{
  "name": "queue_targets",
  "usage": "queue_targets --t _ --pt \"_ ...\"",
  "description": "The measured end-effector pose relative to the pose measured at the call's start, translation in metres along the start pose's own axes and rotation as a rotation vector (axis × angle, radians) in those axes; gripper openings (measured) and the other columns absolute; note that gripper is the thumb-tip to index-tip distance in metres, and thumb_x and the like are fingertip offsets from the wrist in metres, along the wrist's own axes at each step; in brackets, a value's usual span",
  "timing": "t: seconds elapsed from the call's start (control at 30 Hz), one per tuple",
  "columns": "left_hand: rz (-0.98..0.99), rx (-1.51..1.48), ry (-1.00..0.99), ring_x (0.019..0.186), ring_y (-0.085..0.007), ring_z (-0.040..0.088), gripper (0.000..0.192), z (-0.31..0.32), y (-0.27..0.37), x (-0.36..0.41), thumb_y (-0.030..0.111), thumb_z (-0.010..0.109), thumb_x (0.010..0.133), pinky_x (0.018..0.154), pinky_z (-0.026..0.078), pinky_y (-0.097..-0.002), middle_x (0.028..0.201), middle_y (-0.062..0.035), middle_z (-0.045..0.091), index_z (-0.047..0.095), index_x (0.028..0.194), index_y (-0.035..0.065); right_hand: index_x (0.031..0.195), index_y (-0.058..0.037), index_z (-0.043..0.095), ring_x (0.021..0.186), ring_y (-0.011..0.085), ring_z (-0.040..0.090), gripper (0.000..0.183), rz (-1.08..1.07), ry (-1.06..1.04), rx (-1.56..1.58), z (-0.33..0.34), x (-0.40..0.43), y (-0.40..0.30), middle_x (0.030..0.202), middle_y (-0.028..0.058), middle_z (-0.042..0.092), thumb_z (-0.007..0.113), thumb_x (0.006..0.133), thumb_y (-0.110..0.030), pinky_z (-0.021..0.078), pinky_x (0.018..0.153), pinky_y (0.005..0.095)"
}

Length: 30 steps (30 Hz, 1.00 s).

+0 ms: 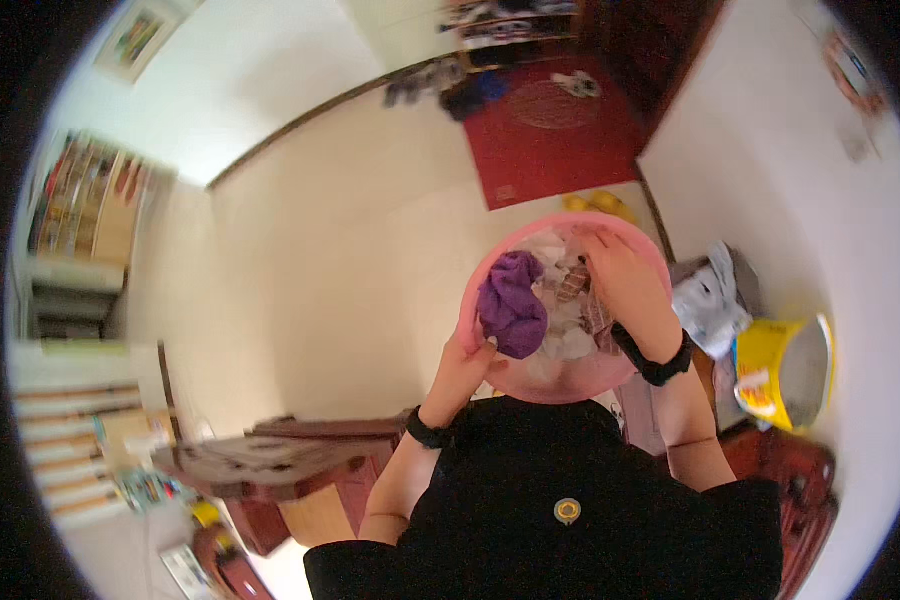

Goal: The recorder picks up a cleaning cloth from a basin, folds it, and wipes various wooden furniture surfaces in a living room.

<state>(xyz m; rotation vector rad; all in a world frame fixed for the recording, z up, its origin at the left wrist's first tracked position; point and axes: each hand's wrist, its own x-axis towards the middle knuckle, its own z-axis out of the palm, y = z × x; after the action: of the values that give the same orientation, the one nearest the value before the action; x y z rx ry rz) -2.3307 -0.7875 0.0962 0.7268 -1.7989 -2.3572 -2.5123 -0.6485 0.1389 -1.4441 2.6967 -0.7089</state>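
A round pink basin [562, 386] is held in front of my body. My left hand [461, 371] grips its near left rim, with the thumb over the edge beside a bunched purple cloth [514, 304]. Crumpled white, translucent material [566, 341] and brown-patterned pieces [574, 285] lie in the basin to the right of the cloth. My right hand [619, 277] reaches over the right side of the basin, fingers pointing inward above the contents. Whether those fingers pinch anything is not clear.
A red mat [555, 150] lies on the floor ahead, near shoes and a rack. Yellow footwear [604, 204] sits just beyond the basin. To the right stand a yellow container [772, 371] and a silvery bag [709, 304] by the wall. Carved dark wooden furniture [292, 457] is at the left.
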Motion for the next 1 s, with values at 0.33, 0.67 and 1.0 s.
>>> queue_targets --t 0.33,0.67,1.0 --pt "0.024 -0.345 0.605 0.092 -0.0152 0.051 0.044 -0.079 -0.005 -0.019 -0.004 0.040 0.077 0.065 0.049 -0.0258 0.110 -0.0059 0.048 0.033 0.121 0.0011 0.085 -0.0033 0.055 0.071 0.0237 0.055 0.016 -0.435 -0.457 0.213 0.085 0.138 -0.079 0.079 0.0107 0.054 0.056 0.070 -0.008 0.0427 0.061 0.0317" --pt "0.133 -0.516 0.868 0.091 -0.0181 0.053 0.045 -0.151 -0.002 -0.013 0.001 0.040 0.081 0.068 0.051 -0.0313 0.112 -0.0091 0.048 0.029 0.125 0.0026 0.103 -0.0010 0.046 0.084 0.0108 0.051 0.026 0.170 -1.005 1.548 0.154 0.273 -0.149 0.091 0.0035 0.053 0.046 0.086 -0.021 0.0415 0.074 0.0245" --pt "0.170 -0.699 1.299 0.077 -0.0150 0.056 0.034 -0.229 0.031 -0.004 0.002 0.042 0.080 0.059 0.049 -0.0270 0.100 -0.0088 0.052 0.040 0.114 -0.0029 0.074 -0.0078 0.054 0.094 0.0205 0.053 0.013 -1.262 -1.112 1.226 0.217 0.364 -0.308 0.094 0.0063 0.056 0.065 0.066 -0.006 0.0411 0.079 0.0301"
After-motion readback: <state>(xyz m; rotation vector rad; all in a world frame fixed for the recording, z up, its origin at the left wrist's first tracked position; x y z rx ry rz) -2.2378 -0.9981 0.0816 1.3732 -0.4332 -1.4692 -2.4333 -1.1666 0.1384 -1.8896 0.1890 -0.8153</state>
